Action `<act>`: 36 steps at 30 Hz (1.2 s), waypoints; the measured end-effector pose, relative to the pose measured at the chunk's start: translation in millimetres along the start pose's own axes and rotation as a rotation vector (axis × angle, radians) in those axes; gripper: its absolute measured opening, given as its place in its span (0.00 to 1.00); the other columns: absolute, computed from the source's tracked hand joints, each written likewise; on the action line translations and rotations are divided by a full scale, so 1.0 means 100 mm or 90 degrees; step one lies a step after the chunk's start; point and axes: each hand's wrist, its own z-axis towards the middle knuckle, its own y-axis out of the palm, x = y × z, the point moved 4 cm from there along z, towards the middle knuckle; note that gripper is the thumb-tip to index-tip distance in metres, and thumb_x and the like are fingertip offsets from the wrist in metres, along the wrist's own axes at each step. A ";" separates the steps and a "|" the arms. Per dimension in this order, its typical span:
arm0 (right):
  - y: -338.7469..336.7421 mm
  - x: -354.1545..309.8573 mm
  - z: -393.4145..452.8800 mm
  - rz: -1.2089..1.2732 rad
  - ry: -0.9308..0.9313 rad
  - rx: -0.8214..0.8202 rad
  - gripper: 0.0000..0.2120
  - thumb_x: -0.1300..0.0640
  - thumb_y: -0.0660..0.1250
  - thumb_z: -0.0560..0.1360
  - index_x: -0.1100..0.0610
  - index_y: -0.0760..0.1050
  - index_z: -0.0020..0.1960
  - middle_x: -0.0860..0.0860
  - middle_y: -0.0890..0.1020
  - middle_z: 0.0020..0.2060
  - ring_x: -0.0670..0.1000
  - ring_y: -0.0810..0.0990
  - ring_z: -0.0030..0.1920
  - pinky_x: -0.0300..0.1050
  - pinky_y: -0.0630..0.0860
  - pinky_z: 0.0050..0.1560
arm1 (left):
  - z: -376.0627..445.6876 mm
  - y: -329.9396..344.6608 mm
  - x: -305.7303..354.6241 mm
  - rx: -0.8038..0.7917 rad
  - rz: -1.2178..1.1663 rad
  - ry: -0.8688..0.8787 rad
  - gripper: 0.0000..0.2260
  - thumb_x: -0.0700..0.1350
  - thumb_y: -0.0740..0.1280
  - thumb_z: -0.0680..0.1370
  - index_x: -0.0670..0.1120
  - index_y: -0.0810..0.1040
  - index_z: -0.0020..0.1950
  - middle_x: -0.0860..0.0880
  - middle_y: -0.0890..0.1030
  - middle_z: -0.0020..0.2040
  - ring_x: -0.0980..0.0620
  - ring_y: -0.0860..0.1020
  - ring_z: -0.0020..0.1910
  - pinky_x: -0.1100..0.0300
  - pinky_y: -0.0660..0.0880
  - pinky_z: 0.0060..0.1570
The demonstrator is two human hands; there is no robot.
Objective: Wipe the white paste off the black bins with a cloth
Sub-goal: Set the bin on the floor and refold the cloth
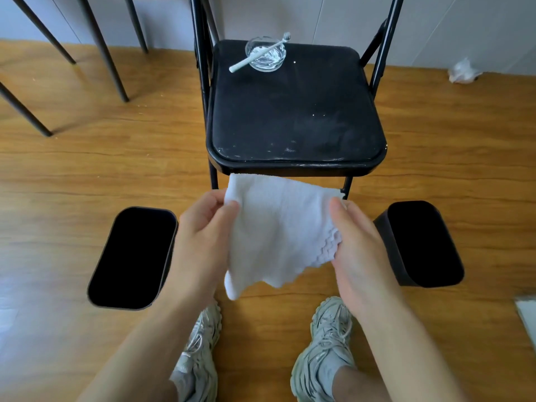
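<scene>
A white cloth (278, 227) hangs spread between both hands above the wooden floor. My left hand (200, 236) pinches its upper left corner between thumb and fingers. My right hand (356, 245) grips its right edge, fingers curled into the bunched fabric. Two black bins stand on the floor: the left bin (171, 242) beside my left hand, the right bin (388, 245) beside my right hand. Both show dark openings; no white paste is visible on them from here.
A black folding chair (295, 111) stands just ahead, its seat smeared with faint white marks. On its far edge sits a glass dish of white paste (265, 55) with a toothbrush (258, 53) across it. My shoes (324, 349) are below. Table legs (113, 68) stand at the far left.
</scene>
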 end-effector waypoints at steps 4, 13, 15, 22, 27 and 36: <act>-0.01 0.03 -0.01 -0.032 -0.009 0.028 0.12 0.49 0.57 0.81 0.55 0.75 0.49 0.46 0.83 0.39 0.43 0.82 0.42 0.34 0.75 0.39 | 0.03 -0.05 0.02 -0.015 -0.052 -0.068 0.13 0.45 0.63 0.81 0.54 0.83 0.41 0.51 0.81 0.36 0.52 0.77 0.36 0.53 0.72 0.38; -0.08 -0.04 -0.02 0.044 0.035 0.091 0.11 0.46 0.59 0.79 0.51 0.77 0.49 0.46 0.83 0.41 0.44 0.83 0.41 0.39 0.77 0.36 | 0.01 -0.02 -0.06 -0.243 -0.006 -0.123 0.12 0.49 0.73 0.72 0.42 0.84 0.49 0.43 0.86 0.50 0.44 0.83 0.51 0.53 0.77 0.51; -0.11 -0.06 -0.02 0.071 0.046 0.093 0.12 0.45 0.60 0.79 0.50 0.79 0.50 0.46 0.84 0.44 0.45 0.83 0.44 0.42 0.77 0.40 | 0.00 0.01 -0.06 -0.270 0.010 -0.110 0.11 0.48 0.72 0.72 0.46 0.84 0.51 0.45 0.85 0.51 0.46 0.83 0.53 0.53 0.78 0.54; -0.03 0.02 0.00 0.106 0.134 -0.086 0.36 0.41 0.76 0.61 0.53 0.73 0.65 0.50 0.82 0.57 0.51 0.80 0.58 0.53 0.73 0.61 | -0.02 0.00 0.00 -0.223 -0.122 -0.106 0.11 0.46 0.71 0.73 0.48 0.82 0.55 0.44 0.85 0.53 0.48 0.84 0.50 0.57 0.80 0.44; 0.02 -0.07 -0.08 0.066 0.063 -0.201 0.19 0.60 0.75 0.66 0.52 0.78 0.56 0.51 0.83 0.53 0.51 0.81 0.55 0.43 0.77 0.50 | -0.03 0.00 0.06 -0.210 -0.186 -0.116 0.12 0.47 0.67 0.71 0.49 0.82 0.53 0.48 0.86 0.48 0.50 0.85 0.45 0.60 0.80 0.37; 0.01 -0.08 -0.07 -0.017 -0.010 -0.157 0.17 0.62 0.67 0.72 0.54 0.75 0.61 0.49 0.83 0.53 0.48 0.81 0.55 0.41 0.79 0.52 | 0.03 -0.12 0.09 -0.094 0.073 0.045 0.13 0.58 0.72 0.70 0.53 0.80 0.49 0.45 0.84 0.43 0.46 0.83 0.41 0.47 0.77 0.40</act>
